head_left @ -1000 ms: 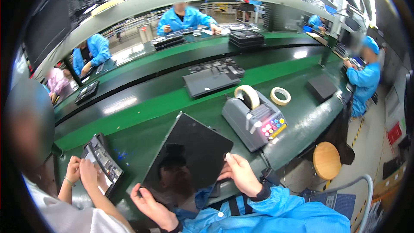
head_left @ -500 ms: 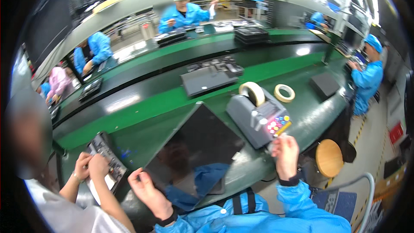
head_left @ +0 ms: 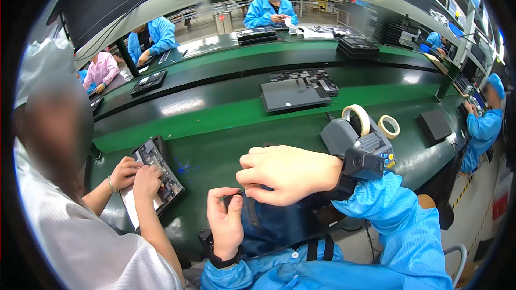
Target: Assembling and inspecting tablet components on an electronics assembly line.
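A glossy black flat panel [head_left: 277, 223], like a laptop screen, lies in front of me at the bench's near edge, partly covered by my right arm. My left hand [head_left: 226, 228] pinches its left edge between thumb and fingers. Across the panel reaches my right hand [head_left: 290, 174], back upward and fingers curled down beside the left fingertips. Whatever those fingers hold is hidden beneath the hand. Behind my right wrist stands a grey tape dispenser [head_left: 339, 135] with a cream tape roll [head_left: 357, 118] on top.
A loose tape roll [head_left: 388, 127] and a black block [head_left: 434, 127] sit to the right. Farther back lies a dark laptop cover [head_left: 294, 96] beside opened laptop parts [head_left: 314, 79]. At my left, a co-worker's hands work on an opened laptop base [head_left: 164, 174]. Other workers sit beyond the bench.
My right hand has moved from the tape dispenser leftward over the panel to my left hand. The left hand has closed at the panel's edge. The view has shifted.
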Available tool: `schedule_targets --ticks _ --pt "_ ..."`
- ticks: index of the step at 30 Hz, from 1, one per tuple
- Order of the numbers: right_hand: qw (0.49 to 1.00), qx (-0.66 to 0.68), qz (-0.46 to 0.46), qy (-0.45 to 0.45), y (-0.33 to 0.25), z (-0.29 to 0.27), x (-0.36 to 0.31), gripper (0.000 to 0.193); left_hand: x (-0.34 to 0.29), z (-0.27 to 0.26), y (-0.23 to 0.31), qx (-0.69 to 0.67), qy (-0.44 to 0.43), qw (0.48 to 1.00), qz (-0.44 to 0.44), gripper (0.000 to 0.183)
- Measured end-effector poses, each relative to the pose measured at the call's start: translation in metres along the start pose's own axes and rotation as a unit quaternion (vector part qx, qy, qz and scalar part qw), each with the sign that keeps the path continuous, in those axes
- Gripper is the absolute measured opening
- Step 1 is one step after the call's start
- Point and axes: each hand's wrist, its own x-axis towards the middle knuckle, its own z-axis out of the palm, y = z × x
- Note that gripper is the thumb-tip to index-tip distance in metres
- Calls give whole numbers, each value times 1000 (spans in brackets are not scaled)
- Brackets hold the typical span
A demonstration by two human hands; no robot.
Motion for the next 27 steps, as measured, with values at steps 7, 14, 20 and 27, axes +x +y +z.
schedule_targets --ticks 7,14,20,27 --pt "999 -17 4 -30 11 13 10 22 3 -7 5 23 -5 1000 8 17" --pt "961 -212 -9 178 -15 29 -4 14 3 -11 0 -29 12 999 -31 16" --pt "985 4 45 166 -3 50 -4 13 1 -16 1 -24 1 999 -27 17" --pt "984 122 96 84 0 51 7 14 -3 -15 6 -16 13 1000 -21 16"
